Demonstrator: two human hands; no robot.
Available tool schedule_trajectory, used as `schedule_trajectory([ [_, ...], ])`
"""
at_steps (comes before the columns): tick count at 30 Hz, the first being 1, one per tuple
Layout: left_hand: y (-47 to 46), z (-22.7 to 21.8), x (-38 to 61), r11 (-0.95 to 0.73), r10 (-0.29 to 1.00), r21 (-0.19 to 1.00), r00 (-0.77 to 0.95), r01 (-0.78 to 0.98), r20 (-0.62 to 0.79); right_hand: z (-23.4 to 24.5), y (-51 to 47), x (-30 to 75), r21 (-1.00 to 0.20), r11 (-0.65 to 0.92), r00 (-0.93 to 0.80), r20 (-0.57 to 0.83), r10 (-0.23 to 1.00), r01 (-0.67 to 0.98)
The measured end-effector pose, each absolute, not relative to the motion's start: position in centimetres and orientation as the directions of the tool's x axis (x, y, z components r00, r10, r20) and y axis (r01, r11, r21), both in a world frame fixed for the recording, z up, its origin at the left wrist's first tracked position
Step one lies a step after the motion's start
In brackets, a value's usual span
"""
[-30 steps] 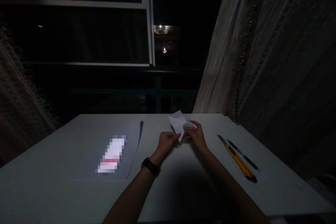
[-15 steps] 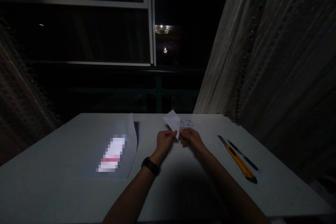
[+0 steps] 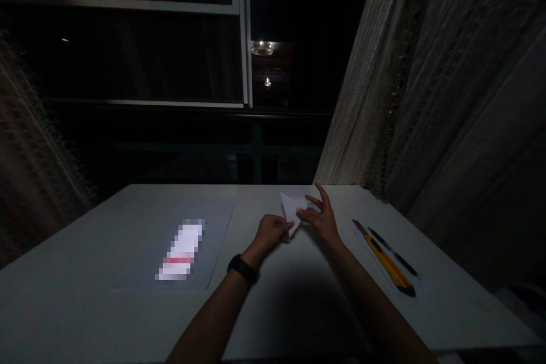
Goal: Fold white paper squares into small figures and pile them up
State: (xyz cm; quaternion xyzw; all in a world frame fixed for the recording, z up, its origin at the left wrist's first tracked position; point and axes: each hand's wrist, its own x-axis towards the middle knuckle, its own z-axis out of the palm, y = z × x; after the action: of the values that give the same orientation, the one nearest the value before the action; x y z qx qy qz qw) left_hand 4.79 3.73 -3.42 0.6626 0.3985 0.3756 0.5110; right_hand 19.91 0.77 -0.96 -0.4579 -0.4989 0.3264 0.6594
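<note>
Between my hands is a small folded piece of white paper (image 3: 292, 205), held up near the far side of the white table. My left hand (image 3: 269, 232), with a dark band on its wrist, pinches the lower point of the paper between thumb and fingers. On the paper's right edge, my right hand (image 3: 323, 222) has its thumb on the near face and some fingers behind it, while one finger sticks upward. The far side of the paper and the fingertips behind it are hidden.
A bright, blurred-out rectangle (image 3: 181, 250) lies on white sheets (image 3: 219, 227) at the left. To the right are a yellow utility knife (image 3: 386, 261) with its blade out and a dark pen (image 3: 394, 251). Curtains (image 3: 356, 91) hang behind the white table (image 3: 85, 273).
The folded paper has turned and tilted between my hands. My right hand has shifted up and right, its fingers spreading. The raised sheet edge at the left now lies flat.
</note>
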Motion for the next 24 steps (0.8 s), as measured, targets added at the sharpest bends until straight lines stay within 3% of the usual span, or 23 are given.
schedule_trajectory([
  [4,3.4,-3.1,4.6,-0.251,0.875,0.947,0.464,0.198,0.135,-1.4,1.0,20.2,-0.946,0.302,0.065,0.31,0.948,0.119],
  [6,3.1,-2.9,4.5,-0.259,0.844,0.947,0.522,0.192,0.125,-1.6,1.1,20.3,-0.957,0.247,0.047,0.257,0.965,0.153],
  [9,3.0,-2.7,4.5,-0.299,0.837,0.936,0.522,0.185,0.164,-1.8,1.2,20.2,-0.962,0.209,0.131,0.233,0.964,0.177],
  [13,2.8,-2.7,5.0,-0.259,0.909,0.957,0.369,0.133,0.194,-2.2,1.1,19.3,-0.942,0.279,0.341,0.328,0.881,0.185],
  [17,1.9,-3.0,6.1,-0.277,0.938,0.96,0.226,0.037,0.262,-2.7,1.0,18.3,-0.942,0.329,0.493,0.321,0.808,0.074],
  [24,0.4,-3.1,6.8,-0.397,0.916,0.917,0.055,-0.031,0.398,-2.3,0.5,17.8,-0.919,0.369,0.512,0.251,0.822,-0.142],
])
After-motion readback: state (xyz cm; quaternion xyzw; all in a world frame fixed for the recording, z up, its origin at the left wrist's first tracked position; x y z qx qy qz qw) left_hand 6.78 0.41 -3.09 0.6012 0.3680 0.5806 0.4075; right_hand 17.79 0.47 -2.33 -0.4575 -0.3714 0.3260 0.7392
